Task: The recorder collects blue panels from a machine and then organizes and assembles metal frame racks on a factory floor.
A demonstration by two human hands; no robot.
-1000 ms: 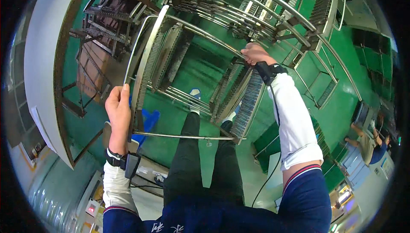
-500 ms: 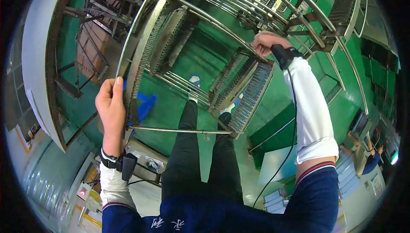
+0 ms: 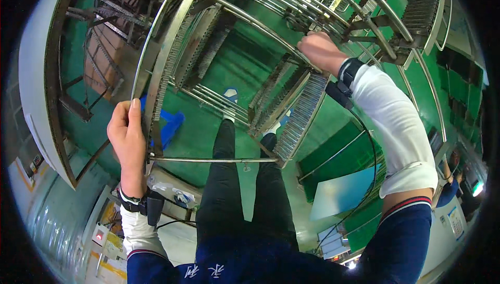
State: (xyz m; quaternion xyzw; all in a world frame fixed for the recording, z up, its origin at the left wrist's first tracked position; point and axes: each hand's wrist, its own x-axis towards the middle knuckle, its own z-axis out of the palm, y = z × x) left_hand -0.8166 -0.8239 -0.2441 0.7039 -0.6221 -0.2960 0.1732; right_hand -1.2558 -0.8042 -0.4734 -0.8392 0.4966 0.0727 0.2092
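A slotted metal rack (image 3: 205, 156) with shiny tubes and toothed side strips stands in front of me, above my legs. My left hand (image 3: 127, 138) is closed round the thin bent rod on its left side, thumb on top. My right hand (image 3: 320, 52) is closed at the far right end of the rack's upper tube, back of the hand up; its fingertips are mostly hidden. Inside the rack's outline are a toothed strip (image 3: 195, 47) at left and ribbed strips (image 3: 303, 117) at right. Both wrists wear black straps with small boxes.
More metal racks (image 3: 385, 13) crowd the far right, with dark frames (image 3: 120, 8) at far left. A pale curved-looking panel (image 3: 39, 75) rises at left. A blue object (image 3: 169, 127) lies on the green floor. A light blue sheet (image 3: 338, 193) is at right, and a person (image 3: 448, 190) beyond.
My right wrist has turned and the hand shifted slightly up and left, while its elbow swung out to the right. My left hand and the rack sit a little further left in view.
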